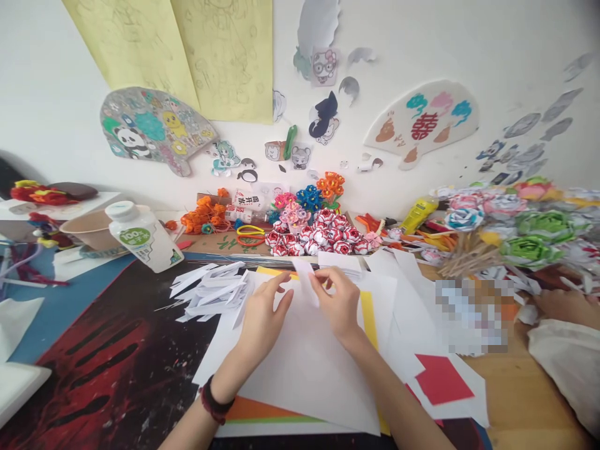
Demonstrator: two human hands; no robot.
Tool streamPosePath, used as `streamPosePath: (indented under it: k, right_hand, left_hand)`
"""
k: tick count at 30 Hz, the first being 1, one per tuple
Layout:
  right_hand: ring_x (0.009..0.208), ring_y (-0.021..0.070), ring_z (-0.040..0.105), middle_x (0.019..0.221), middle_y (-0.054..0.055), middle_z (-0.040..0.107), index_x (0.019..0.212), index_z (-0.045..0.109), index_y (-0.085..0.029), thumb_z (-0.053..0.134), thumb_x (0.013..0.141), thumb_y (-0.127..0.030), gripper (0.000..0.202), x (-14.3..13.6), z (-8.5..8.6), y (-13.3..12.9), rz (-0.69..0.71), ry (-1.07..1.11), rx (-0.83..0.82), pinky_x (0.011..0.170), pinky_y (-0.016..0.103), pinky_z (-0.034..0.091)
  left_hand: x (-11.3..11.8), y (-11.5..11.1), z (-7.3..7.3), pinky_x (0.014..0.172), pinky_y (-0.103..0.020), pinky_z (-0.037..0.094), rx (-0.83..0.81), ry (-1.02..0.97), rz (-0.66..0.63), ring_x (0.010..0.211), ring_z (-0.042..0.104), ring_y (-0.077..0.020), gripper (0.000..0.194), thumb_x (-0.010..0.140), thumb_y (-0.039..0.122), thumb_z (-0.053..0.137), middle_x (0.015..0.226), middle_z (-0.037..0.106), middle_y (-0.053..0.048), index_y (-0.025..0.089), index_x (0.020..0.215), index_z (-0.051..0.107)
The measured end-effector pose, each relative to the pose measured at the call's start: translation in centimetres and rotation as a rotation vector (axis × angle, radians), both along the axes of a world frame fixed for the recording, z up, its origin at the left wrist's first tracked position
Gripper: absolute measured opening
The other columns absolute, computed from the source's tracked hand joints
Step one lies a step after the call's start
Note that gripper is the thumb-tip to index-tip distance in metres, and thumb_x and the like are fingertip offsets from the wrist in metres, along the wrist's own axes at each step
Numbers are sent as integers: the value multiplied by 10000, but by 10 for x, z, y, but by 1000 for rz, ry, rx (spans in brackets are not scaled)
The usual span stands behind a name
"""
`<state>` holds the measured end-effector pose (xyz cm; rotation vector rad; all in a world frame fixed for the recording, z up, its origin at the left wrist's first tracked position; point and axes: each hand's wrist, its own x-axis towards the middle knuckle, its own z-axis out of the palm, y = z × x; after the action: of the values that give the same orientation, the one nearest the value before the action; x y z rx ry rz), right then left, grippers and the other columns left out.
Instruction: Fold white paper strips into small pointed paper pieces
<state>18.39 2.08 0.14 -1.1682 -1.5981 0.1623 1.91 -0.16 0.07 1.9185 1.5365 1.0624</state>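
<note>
A narrow white paper strip (305, 282) is pinched between the thumb and fingers of my right hand (336, 300), above the middle of the stacked sheets. To its left, my left hand (267, 312) has its thumb and fingers apart with nothing between them. Both hands are over a large white sheet (309, 369), which lies on yellow, orange and green sheets. A pile of cut white strips (210, 290) lies left of my left hand. A dark band circles my left wrist.
A white bottle (145, 240) stands at the left beside a brown bowl (87, 228). Red-and-white paper flowers (323, 234) line the back. Red paper (444, 379) lies at the right. Another person's arm (569, 307) rests at the right edge.
</note>
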Motion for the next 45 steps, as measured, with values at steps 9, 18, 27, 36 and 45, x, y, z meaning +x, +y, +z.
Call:
streamPosePath:
  k: [9, 18, 27, 36, 45]
  right_hand:
    - [935, 217, 541, 863, 60, 701, 816, 685, -201, 495, 926, -203, 219, 70, -11, 38, -224, -632, 91, 842, 355, 378]
    - [832, 193, 526, 800, 19, 677, 735, 667, -207, 563, 891, -237, 190, 67, -18, 43, -169, -572, -198, 743, 309, 343]
    - [864, 218, 583, 913, 97, 693, 902, 680, -173, 508, 919, -252, 190, 44, -5, 20, -261, -276, 117, 810, 338, 414]
    - [577, 148, 568, 770, 35, 649, 901, 640, -202, 552, 867, -415, 233, -14, 0, -6, 390, 283, -404, 540, 278, 461]
    - [588, 137, 582, 698, 18, 618, 860, 653, -176, 626, 816, -439, 268, -7, -3, 4, 683, 468, -670, 544, 253, 457]
  left_hand:
    - [7, -8, 4, 801, -345, 480, 32, 64, -126, 850, 635, -181, 252, 905, 211, 439, 1054, 678, -42, 229, 1098, 600]
    - [7, -8, 5, 815, -339, 468, 14, 90, -150, 829, 632, -166, 249, 883, 134, 447, 1015, 685, -18, 230, 1024, 628]
    - [11, -13, 4, 791, -334, 489, 87, 84, -133, 869, 619, -181, 265, 905, 166, 424, 1035, 662, -53, 227, 1092, 602]
    - [8, -6, -3, 896, -394, 464, 143, 8, 50, 1082, 560, -224, 398, 922, 319, 485, 1249, 567, -96, 243, 1310, 450]
    - [6, -3, 2, 849, -378, 481, 32, -108, 21, 994, 610, -214, 411, 860, 281, 570, 1184, 629, -78, 229, 1261, 495]
